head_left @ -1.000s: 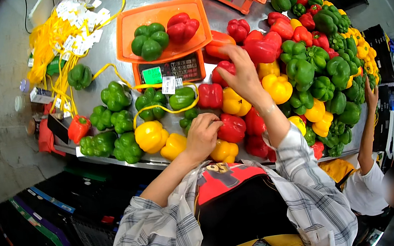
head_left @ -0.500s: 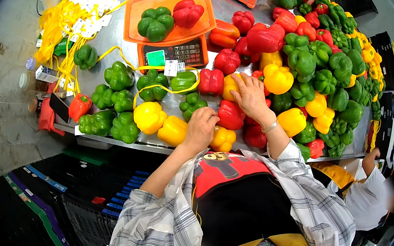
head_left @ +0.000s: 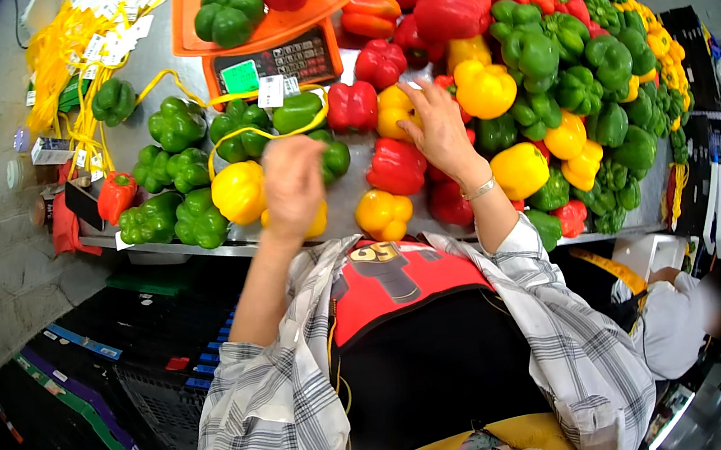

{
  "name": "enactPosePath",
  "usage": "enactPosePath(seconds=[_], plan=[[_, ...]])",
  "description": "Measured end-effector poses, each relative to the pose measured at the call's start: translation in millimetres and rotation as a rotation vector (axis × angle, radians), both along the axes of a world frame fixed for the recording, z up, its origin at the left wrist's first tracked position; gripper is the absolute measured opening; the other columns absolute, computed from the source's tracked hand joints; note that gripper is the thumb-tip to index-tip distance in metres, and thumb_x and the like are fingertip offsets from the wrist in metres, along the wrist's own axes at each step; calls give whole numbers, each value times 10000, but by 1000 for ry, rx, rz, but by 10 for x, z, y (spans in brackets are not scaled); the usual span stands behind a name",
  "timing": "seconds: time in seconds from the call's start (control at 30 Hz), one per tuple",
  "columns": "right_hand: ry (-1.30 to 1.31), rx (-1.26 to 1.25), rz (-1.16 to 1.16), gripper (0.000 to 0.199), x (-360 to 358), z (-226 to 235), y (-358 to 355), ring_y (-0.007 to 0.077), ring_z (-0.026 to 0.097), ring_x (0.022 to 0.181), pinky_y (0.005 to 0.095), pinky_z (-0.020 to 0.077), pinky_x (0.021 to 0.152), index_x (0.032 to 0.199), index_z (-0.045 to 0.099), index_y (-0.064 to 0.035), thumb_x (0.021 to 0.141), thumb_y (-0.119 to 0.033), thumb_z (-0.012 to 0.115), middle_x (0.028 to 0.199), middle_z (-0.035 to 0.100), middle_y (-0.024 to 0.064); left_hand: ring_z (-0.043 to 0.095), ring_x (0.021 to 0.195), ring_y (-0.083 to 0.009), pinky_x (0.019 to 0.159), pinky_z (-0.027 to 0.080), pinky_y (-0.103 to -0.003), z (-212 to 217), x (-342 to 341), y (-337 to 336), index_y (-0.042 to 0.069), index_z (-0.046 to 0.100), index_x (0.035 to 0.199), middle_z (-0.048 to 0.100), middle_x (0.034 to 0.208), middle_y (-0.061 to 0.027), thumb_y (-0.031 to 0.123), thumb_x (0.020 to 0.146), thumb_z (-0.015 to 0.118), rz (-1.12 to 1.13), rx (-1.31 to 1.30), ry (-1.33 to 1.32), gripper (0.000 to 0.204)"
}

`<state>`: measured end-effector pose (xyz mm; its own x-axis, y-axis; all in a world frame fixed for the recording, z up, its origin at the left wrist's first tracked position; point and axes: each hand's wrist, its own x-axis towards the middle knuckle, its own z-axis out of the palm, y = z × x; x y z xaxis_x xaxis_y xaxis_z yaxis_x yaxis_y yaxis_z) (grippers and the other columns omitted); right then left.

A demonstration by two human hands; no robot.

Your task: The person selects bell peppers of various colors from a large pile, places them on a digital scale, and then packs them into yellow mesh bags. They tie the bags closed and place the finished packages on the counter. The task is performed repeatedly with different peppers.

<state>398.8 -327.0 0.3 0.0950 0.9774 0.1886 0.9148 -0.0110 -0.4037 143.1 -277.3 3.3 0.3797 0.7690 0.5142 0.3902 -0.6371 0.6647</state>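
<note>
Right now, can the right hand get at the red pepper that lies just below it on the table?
Probably yes. The right hand hovers open just above the red pepper, and nothing covers the pepper's top; only neighbouring peppers sit beside it.

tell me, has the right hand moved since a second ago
Yes. The right hand has drawn back from the far red peppers beside the orange scale toward the body, and now rests by a yellow pepper.

bright, even overhead light, soft shadows, strong fisheye bending and dark vignette at the rim, slight motion blur
</note>
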Motion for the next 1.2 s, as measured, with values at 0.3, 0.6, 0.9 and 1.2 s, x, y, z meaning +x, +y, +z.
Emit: enactPosePath(seconds=[0.3, 0.6, 0.9, 1.2], plan=[[116, -166, 257, 514, -140, 480, -727, 348, 645, 833, 422, 530, 752, 1238, 597, -78, 743, -62, 733, 1051, 636, 128, 659, 766, -211, 698, 520, -289, 72, -518, 155, 6, 683, 988, 671, 922, -123, -33, 873, 650, 121, -243, 28, 125], [50, -427, 273, 953, -500, 107, -1056, 331, 651, 775, 436, 497, 649, 1487, 360, -174, 668, -265, 839, 862, 608, 165, 561, 1112, -368, 883, 459, -453, -177, -50, -264, 228, 384, 1480, 445, 1382, -214, 378, 712, 832, 59, -168, 790, 902], [221, -349, 272, 865, -837, -51, -895, 409, 642, 834, 480, 536, 702, 1479, 351, -162, 721, -159, 766, 1052, 579, 218, 621, 914, -361, 787, 524, -439, -227, 23, -130, 195, 401, 1465, 574, 1079, -174, 376, 714, 816, 46, -186, 765, 876], [136, -344, 302, 814, -780, 16, -876, 343, 663, 818, 449, 528, 674, 1436, 406, -138, 717, -230, 776, 959, 614, 156, 632, 894, -338, 776, 525, -433, -246, 38, -185, 141, 412, 1448, 584, 997, -158, 428, 671, 838, 165, -266, 798, 931]])
